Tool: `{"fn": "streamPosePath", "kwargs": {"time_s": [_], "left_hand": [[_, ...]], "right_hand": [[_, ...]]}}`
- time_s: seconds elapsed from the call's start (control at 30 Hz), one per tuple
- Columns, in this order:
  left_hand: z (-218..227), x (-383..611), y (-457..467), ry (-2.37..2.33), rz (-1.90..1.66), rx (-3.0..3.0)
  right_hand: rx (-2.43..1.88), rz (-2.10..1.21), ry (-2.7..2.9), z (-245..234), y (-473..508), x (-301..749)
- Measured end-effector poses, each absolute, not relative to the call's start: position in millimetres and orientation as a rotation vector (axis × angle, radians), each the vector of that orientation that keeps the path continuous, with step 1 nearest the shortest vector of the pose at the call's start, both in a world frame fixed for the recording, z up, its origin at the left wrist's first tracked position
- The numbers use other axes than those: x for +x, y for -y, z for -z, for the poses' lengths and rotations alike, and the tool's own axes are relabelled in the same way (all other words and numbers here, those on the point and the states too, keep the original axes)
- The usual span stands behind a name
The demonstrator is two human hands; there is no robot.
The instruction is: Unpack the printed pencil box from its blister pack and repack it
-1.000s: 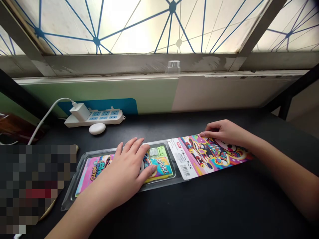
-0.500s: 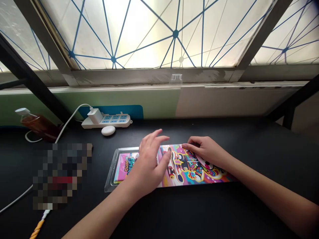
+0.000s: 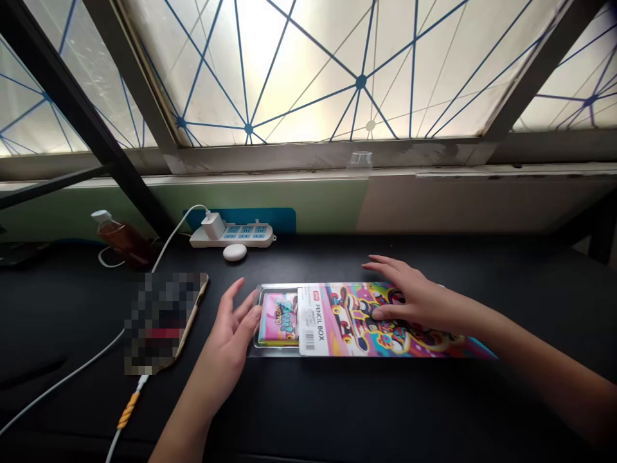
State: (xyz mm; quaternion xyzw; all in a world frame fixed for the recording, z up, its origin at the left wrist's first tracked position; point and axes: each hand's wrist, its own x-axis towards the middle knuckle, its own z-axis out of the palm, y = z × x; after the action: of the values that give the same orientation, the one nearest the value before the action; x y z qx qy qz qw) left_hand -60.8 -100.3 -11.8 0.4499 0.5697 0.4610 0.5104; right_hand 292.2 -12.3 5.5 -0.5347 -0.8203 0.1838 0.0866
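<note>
A bright printed cardboard sleeve marked "PENCIL BOX" lies flat on the black desk. From its left end sticks out a clear plastic tray, inside which a pink pencil box shows in part; the sleeve hides the remainder. My left hand is at the tray's left end, fingers apart, its thumb at the edge of the tray. Over the sleeve's right half my right hand is spread open, thumb on the printed face and fingertips beyond the back edge.
To the left lies a phone, its screen blurred out, with a white charging cable. Behind are a power strip, a white oval case and a bottle of reddish-brown drink. A window stands beyond the desk.
My left hand has moved left, off the sleeve to the tray's end. My right hand has opened from its pinch at the sleeve's back edge. The view has shifted left.
</note>
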Motion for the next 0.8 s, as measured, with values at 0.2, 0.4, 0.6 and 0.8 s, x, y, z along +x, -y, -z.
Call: {"fn": "streamPosePath", "kwargs": {"time_s": [0.2,0.4,0.6,0.8], "left_hand": [[11.4,-57.4,97.6,-1.257,-1.085,1.053],[21.6,-66.4,98.4,-1.323,-1.116,1.245],[18.4,-70.0,83.3,-1.577,-1.038,1.530],[1.4,-69.0,39.4,-1.433,-0.792,1.559]], "right_hand": [[-1.531,-0.672,2.496,-18.6,19.4,209.9],[-1.362,-0.285,2.565,-22.9,24.4,185.8],[-1.486,-0.186,2.267,-14.2,8.2,261.8],[-1.430,-1.066,2.020,0.7,-1.5,316.4]]}}
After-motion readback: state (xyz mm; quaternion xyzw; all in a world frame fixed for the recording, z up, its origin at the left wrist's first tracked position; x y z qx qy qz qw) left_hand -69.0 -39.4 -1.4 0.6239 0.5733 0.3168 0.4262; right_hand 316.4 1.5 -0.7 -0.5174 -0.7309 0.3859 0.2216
